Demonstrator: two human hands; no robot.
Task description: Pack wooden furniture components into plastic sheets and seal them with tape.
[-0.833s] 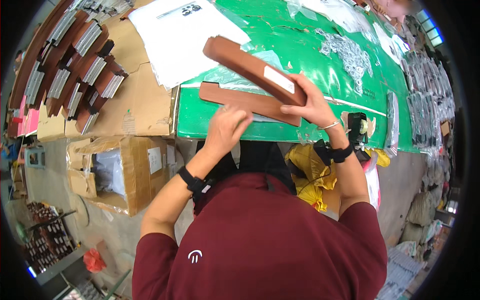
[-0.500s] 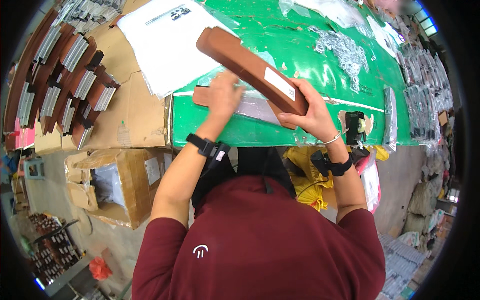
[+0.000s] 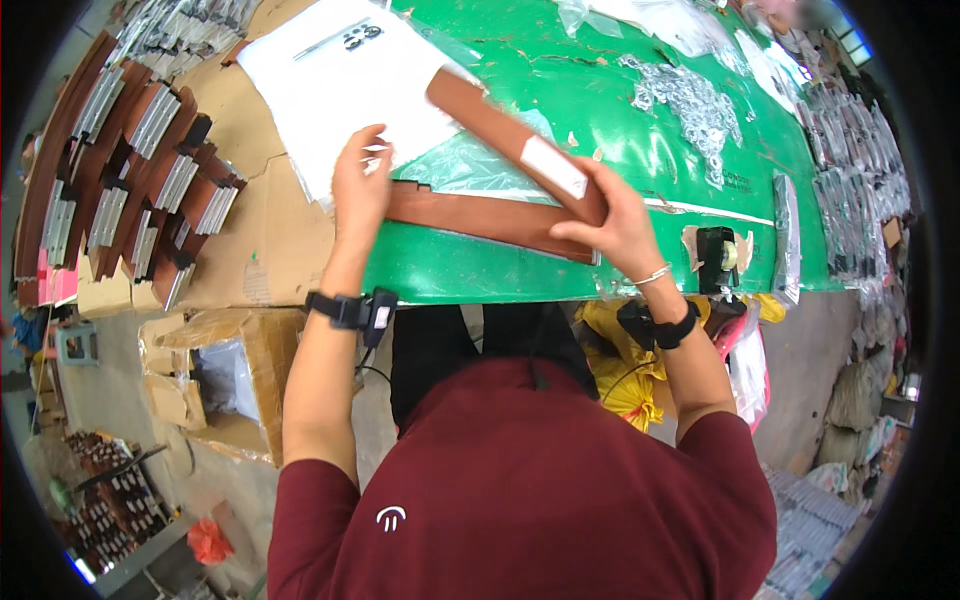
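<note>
My right hand (image 3: 622, 225) grips the near right end of a long reddish-brown wooden-looking bar (image 3: 490, 125). A white label (image 3: 553, 167) sits on its upper face, and its far end slants up to the left. Beneath its right end lies a second brown bar (image 3: 465, 214), flat on the green tabletop, with a notched left end. Just past that notched end is my left hand (image 3: 358, 190), raised with its fingers bent and apart. White shows through the gaps, and I see nothing held there. Clear plastic film (image 3: 465, 165) lies between the two bars.
A white sheet (image 3: 300, 110) with small black rings and a thin rod lies at the back left. Brown bars with metal strips (image 3: 110, 210) are stacked on cardboard at left. A tape dispenser (image 3: 716, 258) and bagged parts (image 3: 690, 110) are on the right.
My left hand has moved left, away from the lower bar, uncovering its brown face. The held bar has shifted slightly right and down in my right hand.
</note>
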